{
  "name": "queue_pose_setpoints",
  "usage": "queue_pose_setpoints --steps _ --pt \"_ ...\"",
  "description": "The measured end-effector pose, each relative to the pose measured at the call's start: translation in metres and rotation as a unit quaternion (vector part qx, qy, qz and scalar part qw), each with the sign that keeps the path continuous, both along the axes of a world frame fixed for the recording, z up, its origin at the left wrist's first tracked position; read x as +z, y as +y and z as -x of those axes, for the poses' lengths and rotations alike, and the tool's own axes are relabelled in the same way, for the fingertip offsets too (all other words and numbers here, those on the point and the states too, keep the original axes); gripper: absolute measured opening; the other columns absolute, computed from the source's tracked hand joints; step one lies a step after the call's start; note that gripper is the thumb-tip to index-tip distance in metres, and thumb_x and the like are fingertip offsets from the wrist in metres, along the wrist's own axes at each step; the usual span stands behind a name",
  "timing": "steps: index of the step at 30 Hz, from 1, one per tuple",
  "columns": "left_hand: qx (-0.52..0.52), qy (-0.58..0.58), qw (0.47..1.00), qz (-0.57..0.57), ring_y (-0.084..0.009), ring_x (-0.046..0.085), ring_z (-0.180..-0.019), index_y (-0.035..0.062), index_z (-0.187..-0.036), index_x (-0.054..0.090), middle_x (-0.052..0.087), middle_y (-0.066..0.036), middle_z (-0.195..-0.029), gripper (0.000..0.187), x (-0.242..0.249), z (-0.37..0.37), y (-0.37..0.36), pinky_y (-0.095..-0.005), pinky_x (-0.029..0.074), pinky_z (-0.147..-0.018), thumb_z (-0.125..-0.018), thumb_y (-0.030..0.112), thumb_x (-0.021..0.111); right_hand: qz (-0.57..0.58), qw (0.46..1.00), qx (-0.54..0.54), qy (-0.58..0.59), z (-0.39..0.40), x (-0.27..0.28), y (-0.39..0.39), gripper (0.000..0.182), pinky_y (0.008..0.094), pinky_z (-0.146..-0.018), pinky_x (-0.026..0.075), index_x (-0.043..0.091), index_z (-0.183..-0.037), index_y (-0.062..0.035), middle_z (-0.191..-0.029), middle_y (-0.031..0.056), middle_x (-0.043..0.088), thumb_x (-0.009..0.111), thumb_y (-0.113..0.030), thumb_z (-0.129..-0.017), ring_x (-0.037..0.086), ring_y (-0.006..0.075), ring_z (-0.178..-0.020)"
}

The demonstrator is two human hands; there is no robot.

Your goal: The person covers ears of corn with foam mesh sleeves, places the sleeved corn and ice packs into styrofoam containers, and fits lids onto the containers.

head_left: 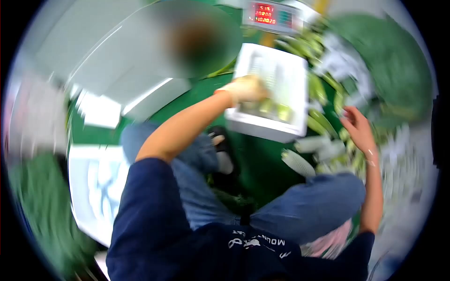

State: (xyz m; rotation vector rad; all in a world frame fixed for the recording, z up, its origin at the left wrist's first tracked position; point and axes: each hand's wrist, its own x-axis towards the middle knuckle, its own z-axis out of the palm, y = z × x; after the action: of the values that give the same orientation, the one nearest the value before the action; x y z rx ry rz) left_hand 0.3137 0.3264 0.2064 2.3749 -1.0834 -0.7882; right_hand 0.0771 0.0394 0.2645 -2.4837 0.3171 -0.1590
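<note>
A white foam box (267,130) holds long pale-green vegetables (284,111), some in whitish sleeves. My left hand (246,89), in a pale glove, reaches over the box's left side. Its fingers are blurred, and whether they grip anything is hidden. To the right of the box is my bare right hand (358,126), its thumb and fingers slightly apart with nothing visible between them. It hovers beside loose green vegetables (320,122). A vegetable in white netting (298,163) lies below the box.
A scale (272,17) with a lit red display stands behind the box. A white bin with bluish contents (79,187) is at lower left. Green sacks (389,61) lie at upper right. A large pale surface (122,51) and a blurred round shape fill the upper left.
</note>
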Motion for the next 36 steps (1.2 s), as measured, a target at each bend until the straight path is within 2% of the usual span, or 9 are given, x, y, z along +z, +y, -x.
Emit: queue_pose_setpoints --steps 6,10,13,17,21,27,29,32,36 --pt "0.317 -0.203 0.848 0.374 -0.023 0.059 -0.105 0.0046 -0.113 0.062 0.062 -0.012 -0.113 0.033 0.095 0.125 0.26 -0.0312 0.045 -0.091 -0.082 0.016 0.062 0.055 0.981 0.181 0.047 -0.049 0.049 0.103 0.035 0.0277 -0.082 0.043 0.052 -0.121 -0.001 -0.099 0.0071 0.06 0.058 -0.009 -0.088 0.055 0.0151 -0.088" --pt "0.667 -0.201 0.707 -0.125 -0.0288 0.057 -0.11 0.0019 -0.116 0.059 0.061 -0.016 -0.115 0.043 0.011 0.185 0.492 -0.036 0.044 -0.093 -0.081 0.026 0.062 0.052 0.975 0.171 0.131 -0.056 0.026 0.094 0.032 0.0247 -0.073 0.042 0.052 -0.12 -0.0009 -0.089 0.0035 0.053 0.056 -0.009 -0.089 0.05 0.0118 -0.081" --pt "0.585 -0.34 0.714 -0.177 -0.0345 0.056 -0.105 0.0017 -0.114 0.057 0.06 -0.019 -0.112 0.046 -0.097 0.225 0.601 -0.0404 0.044 -0.092 -0.074 0.025 0.061 -0.054 0.988 0.083 0.122 -0.058 0.003 0.024 0.031 0.0259 -0.074 0.044 0.052 -0.118 0.0013 -0.093 0.0042 0.055 0.056 -0.013 -0.091 0.052 0.0127 -0.081" --pt "0.381 -0.387 0.808 -0.226 -0.0343 0.041 -0.125 -0.0009 -0.134 0.037 0.043 -0.019 -0.135 0.066 -0.181 0.165 0.664 -0.0427 0.032 -0.105 -0.072 0.007 0.059 0.16 0.984 0.029 0.068 -0.019 0.032 0.05 0.021 0.0321 -0.065 0.046 0.056 -0.098 0.0024 -0.079 0.0098 0.058 0.061 -0.012 -0.084 0.054 0.0181 -0.069" --pt "0.444 -0.199 0.82 -0.301 -0.0339 0.041 -0.122 0.0043 -0.14 0.024 0.042 -0.019 -0.131 0.113 -0.14 0.139 0.635 -0.039 0.029 -0.108 -0.047 0.023 0.086 0.229 0.967 -0.016 0.113 0.022 0.067 0.087 0.021 0.0366 -0.062 0.047 0.057 -0.094 0.0028 -0.072 0.0172 0.06 0.062 -0.011 -0.078 0.058 0.0284 -0.064" --pt "0.471 -0.139 0.809 -0.322 -0.0314 0.035 -0.129 0.0011 -0.142 0.019 0.038 -0.02 -0.136 0.112 -0.152 0.135 0.644 -0.0383 0.026 -0.11 -0.052 0.021 0.082 0.172 0.979 -0.014 0.109 0.042 0.067 0.082 0.023 0.0359 -0.061 0.047 0.059 -0.093 0.0036 -0.068 0.015 0.06 0.062 -0.013 -0.077 0.059 0.0263 -0.062" --pt "0.569 -0.141 0.806 0.083 -0.0282 0.03 -0.133 -0.0002 -0.141 0.024 0.033 -0.018 -0.141 0.103 -0.192 0.141 0.681 -0.0365 0.023 -0.111 -0.058 0.022 0.08 0.179 0.979 0.009 0.102 0.045 0.073 0.081 0.023 0.0343 -0.059 0.046 0.059 -0.092 0.0037 -0.068 0.0136 0.06 0.062 -0.014 -0.078 0.058 0.0234 -0.061" --pt "0.52 -0.073 0.778 0.345 -0.0281 0.029 -0.133 0.0022 -0.143 0.025 0.031 -0.016 -0.144 0.097 -0.082 0.176 0.574 -0.0383 0.023 -0.109 -0.067 0.04 0.072 0.113 0.987 -0.014 0.11 0.04 0.084 0.092 0.023 0.0313 -0.058 0.045 0.058 -0.09 0.0032 -0.068 0.0113 0.059 0.063 -0.016 -0.079 0.055 0.019 -0.059" --pt "0.274 -0.324 0.845 0.324 -0.0328 0.031 -0.132 0.0018 -0.144 0.02 0.027 -0.018 -0.146 0.115 0.08 0.138 0.422 -0.0452 0.031 -0.104 -0.057 0.059 0.069 0.095 0.99 0.089 0.052 0.006 0.062 0.108 0.025 0.0312 -0.057 0.044 0.057 -0.096 0.0016 -0.068 0.0091 0.057 0.061 -0.02 -0.083 0.054 0.0139 -0.062"
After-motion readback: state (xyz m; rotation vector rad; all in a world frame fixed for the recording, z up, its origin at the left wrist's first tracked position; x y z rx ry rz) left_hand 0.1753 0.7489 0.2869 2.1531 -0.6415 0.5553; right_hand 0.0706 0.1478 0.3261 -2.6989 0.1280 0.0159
